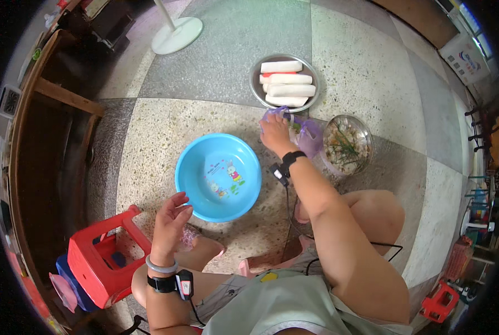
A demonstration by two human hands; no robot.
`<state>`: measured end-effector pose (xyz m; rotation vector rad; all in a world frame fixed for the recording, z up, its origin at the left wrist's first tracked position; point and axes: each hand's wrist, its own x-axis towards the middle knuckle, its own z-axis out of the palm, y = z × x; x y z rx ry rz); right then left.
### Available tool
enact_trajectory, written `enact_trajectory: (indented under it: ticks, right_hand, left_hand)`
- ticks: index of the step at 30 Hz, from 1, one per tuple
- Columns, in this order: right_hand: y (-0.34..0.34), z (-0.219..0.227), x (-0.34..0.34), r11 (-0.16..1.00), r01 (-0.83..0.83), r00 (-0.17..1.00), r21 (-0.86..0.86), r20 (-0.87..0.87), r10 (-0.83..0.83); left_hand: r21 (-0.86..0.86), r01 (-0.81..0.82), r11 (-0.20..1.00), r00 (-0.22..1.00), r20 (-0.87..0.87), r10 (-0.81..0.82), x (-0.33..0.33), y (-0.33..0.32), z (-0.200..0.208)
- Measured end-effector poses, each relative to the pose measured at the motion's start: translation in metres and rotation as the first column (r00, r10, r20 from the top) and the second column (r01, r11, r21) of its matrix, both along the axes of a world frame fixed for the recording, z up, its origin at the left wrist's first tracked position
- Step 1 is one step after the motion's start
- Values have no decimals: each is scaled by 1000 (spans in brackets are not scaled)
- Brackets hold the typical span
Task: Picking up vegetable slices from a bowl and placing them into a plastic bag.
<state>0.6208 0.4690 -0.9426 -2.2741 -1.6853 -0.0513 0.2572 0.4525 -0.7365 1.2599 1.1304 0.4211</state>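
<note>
My left hand [171, 223] hovers by the left rim of a light blue plastic basin [190, 206], fingers loosely curved and thumb apart, with nothing in it. Cartoon rabbits are printed on the basin's bottom. Beyond the basin to the right, my right hand [275, 133] is closed on a thin purple plastic bag [312, 138]; the fingertips are partly hidden by the bag. Some green shows within the bag. Just past that hand stands a metal bowl [255, 89] with several peeled white radish-like lengths [291, 90] and something orange-red under them.
Right of the bag sits a metal bowl [368, 137] of scraps with green stems. A red plastic stool [87, 262] stands at my left, near dark wooden furniture [48, 162]. A white round stand base [177, 36] is at the far left. Cables hang from both wrists.
</note>
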Motion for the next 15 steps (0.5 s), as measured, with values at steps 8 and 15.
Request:
enact_trajectory:
  ticks: [8, 15]
  right_hand:
    - [-15, 66, 88, 707, -193, 979, -680, -183, 91]
    - [-85, 121, 124, 510, -167, 969, -844, -47, 241]
  left_hand:
    - [-52, -50, 997, 999, -13, 49, -5, 19, 11]
    - [0, -17, 1000, 1000, 1, 17, -5, 10, 16]
